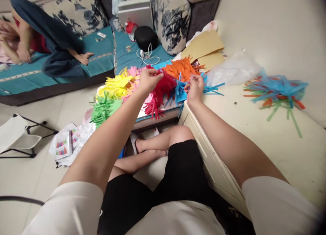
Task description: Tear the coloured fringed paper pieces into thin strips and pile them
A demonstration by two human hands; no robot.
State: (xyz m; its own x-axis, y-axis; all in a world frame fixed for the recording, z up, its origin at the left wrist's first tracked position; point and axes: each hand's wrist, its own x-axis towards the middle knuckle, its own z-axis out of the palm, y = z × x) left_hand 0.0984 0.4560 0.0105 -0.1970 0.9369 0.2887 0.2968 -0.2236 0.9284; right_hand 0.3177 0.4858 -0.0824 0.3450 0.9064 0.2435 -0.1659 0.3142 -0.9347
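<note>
My left hand (150, 79) is pinched closed just over a red fringed tissue-paper tassel (163, 87). Whether its fingertips grip the red paper or something finer is too small to tell. To the right, my right hand (195, 89) has its fingers curled together, close to a blue fringed tassel (180, 92); what they hold, if anything, I cannot make out. Around them on the low table lie orange fringed paper (182, 69), yellow fringed paper (119, 84), pink strips (134, 72) and green fringed paper (105, 107).
A cream cabinet top (254, 119) on my right bears a blue, orange and green tassel bundle (280, 89), a clear plastic bag (230, 70) and brown envelopes (203, 46). Beyond is a sofa (99, 55) with a person (56, 34) on it. A folding stool (17, 134) stands left.
</note>
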